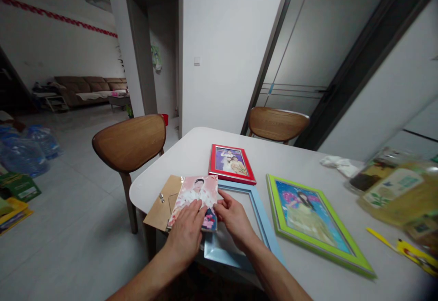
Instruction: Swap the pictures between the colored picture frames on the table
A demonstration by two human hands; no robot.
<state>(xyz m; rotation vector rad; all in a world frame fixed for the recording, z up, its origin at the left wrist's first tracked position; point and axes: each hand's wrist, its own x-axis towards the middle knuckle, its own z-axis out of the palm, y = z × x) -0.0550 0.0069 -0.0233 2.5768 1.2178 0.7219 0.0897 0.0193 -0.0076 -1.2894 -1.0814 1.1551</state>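
A portrait photo (201, 187) with a pink floral background lies partly over the brown backing board (158, 213), which has metal clips. My left hand (186, 233) rests on the photo's lower part, its fingers stretched out flat. At the photo's right edge, the thumb and fingers of my right hand (234, 216) are pinched on it. Beneath my right forearm lies a light blue picture frame (222, 256), its middle showing no picture. Part of that frame's left side is hidden by the photo and my hands.
Behind the blue frame lies a red-framed picture (232, 178); a green-framed one (273, 206) is on the right. A yellow cutter (380, 238), a large bottle of yellowish liquid (390, 196) and crumpled tissue (340, 165) sit further right. Wooden chairs (132, 141) stand around the white table (198, 143).
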